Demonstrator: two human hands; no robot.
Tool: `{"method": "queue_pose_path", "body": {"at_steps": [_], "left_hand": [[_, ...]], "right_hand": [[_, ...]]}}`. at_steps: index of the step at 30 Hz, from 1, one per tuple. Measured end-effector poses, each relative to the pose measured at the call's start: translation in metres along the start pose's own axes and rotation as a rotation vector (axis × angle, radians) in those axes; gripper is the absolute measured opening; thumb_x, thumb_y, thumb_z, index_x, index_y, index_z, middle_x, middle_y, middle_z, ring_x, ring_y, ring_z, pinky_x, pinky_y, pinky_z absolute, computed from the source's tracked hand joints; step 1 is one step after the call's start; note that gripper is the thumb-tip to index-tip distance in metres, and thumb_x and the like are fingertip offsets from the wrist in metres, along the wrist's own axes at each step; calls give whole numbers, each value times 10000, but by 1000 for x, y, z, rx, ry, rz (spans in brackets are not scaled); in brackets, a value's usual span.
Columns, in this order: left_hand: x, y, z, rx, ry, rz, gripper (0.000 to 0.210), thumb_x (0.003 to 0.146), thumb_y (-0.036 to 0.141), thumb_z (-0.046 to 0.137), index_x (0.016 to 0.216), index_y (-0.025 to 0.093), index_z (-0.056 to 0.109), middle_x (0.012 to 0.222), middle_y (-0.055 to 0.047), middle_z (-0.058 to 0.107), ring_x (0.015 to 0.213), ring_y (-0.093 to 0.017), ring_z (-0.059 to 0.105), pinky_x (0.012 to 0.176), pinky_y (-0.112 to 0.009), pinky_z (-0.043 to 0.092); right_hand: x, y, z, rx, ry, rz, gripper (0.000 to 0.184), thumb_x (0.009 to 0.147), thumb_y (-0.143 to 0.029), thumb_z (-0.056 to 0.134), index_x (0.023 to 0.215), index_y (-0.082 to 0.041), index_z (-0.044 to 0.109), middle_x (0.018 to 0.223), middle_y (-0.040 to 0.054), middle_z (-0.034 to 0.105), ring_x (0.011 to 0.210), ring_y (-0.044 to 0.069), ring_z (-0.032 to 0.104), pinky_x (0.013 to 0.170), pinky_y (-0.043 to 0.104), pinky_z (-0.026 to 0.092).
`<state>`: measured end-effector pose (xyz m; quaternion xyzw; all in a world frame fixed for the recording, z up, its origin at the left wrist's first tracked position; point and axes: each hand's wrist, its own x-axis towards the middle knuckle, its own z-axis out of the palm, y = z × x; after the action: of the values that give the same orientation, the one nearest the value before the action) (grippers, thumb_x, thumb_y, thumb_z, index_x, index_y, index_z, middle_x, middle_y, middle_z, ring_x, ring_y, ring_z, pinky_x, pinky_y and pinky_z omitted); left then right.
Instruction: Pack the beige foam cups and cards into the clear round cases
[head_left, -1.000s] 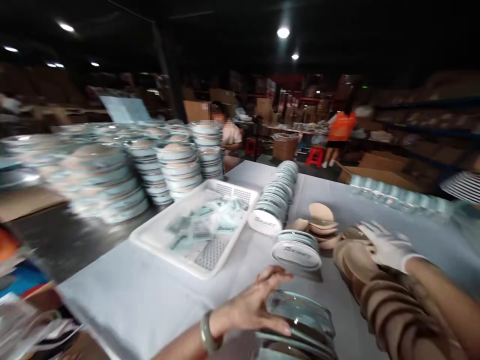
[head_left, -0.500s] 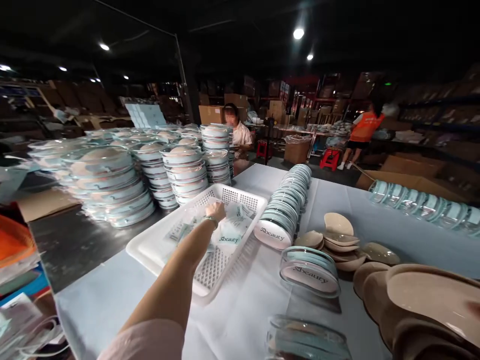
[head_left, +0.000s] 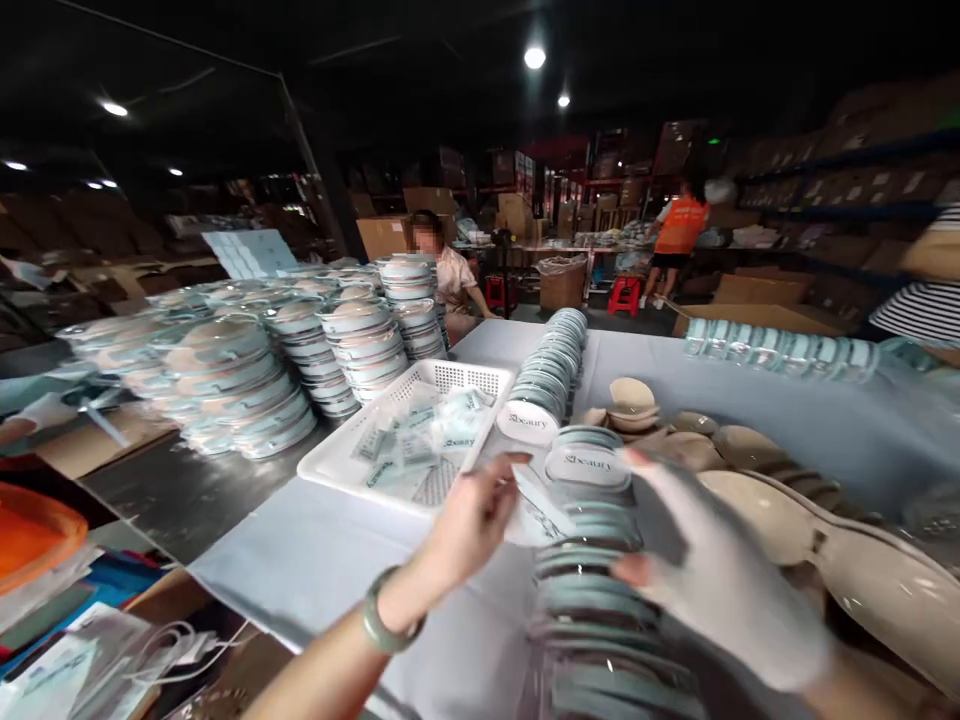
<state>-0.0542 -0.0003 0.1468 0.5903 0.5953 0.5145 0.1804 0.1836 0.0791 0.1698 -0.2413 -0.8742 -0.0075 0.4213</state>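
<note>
A cloth-covered surface (head_left: 315,560) fills the lower half of the frame, running back toward the centre. On the left of the frame stand many tall stacks of round lidded containers (head_left: 225,375), blue-rimmed with beige tops. A white perforated basket (head_left: 337,465) sits at centre-left on the cloth, with small clear sachets (head_left: 442,430) lying in it. Just right of the basket, a row of round cases (head_left: 551,375) lies on its side, the front one printed "beauty". At lower centre, a stack of clear round cases (head_left: 592,590) rises toward the camera, blurred. Beige cup-shaped pads (head_left: 750,500) are heaped along the right of the frame.

The left hand (head_left: 469,525), with a green bangle at the wrist, hovers at centre above the stack; its grip is pinched on a small white packet (head_left: 536,495), held over the top case. The right hand (head_left: 720,590), in a pale fingerless glove, is spread open at lower right beside the stack, holding nothing; whether it touches the cases cannot be told.
</note>
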Motion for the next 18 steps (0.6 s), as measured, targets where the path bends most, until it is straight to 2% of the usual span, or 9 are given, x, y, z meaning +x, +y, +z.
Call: {"method": "queue_pose_path", "body": {"at_steps": [2,3,4,6,8,10,12,15,18], "left_hand": [[-35,18,31,-96,-18,-26,344,888,266,616,1199,162,718,744,-37,739,605,-161,656,587,-236,505],[-49,22,43,-174,20,-62,374,884,302,654,1227,162,706,836,-69,780,716,-192,719,634,-244,541],[-60,23,53,-260,78,-104,421,859,343,706,1238,162,698,918,-97,802,833,-224,755,678,-252,568],[-76,18,67,-396,202,-180,461,769,405,809,1151,159,733,968,-124,818,931,-260,773,719,-263,599],[-85,11,75,-431,299,-204,369,692,431,870,930,164,777,860,-112,820,830,-249,781,696,-255,605],[-90,7,79,-399,361,-178,311,696,459,876,754,173,766,751,-93,803,708,-218,764,660,-242,600],[-94,8,84,-395,402,-126,340,698,495,880,777,180,779,743,-86,804,678,-212,757,628,-240,598],[-101,15,92,-457,404,-96,416,685,541,889,887,190,796,863,-96,829,779,-240,779,696,-266,620],[-105,15,93,-394,429,-144,343,787,526,810,762,186,766,844,-78,817,791,-217,761,733,-243,599]], "right_hand": [[-4,-19,8,-38,21,-92,304,1016,-408,541,1139,-170,684,1011,66,753,876,207,739,708,318,567],[-8,-25,14,-34,47,-108,207,1016,-309,533,1009,-183,698,882,32,748,745,185,729,619,306,529],[-13,-29,18,-6,79,-90,196,1011,-223,519,909,-192,684,782,1,726,648,157,703,569,284,497],[-28,-32,23,96,119,-4,232,1025,-177,476,871,-198,647,719,-32,705,610,116,689,565,222,496],[-48,-36,21,126,133,76,238,1062,-274,444,939,-204,635,779,-32,728,673,116,719,609,202,531],[-68,-44,16,31,154,106,320,1082,-399,398,990,-212,640,822,-25,742,685,138,731,592,237,538],[-83,-54,12,-18,191,111,369,1084,-443,383,969,-211,646,815,-19,740,665,142,725,585,248,528],[-93,-65,10,78,308,159,358,1085,-320,407,803,-201,593,642,-37,637,526,91,622,535,200,471],[-98,-59,12,201,389,247,338,1039,-245,484,710,-199,548,552,-52,552,447,66,514,468,178,407]]}}
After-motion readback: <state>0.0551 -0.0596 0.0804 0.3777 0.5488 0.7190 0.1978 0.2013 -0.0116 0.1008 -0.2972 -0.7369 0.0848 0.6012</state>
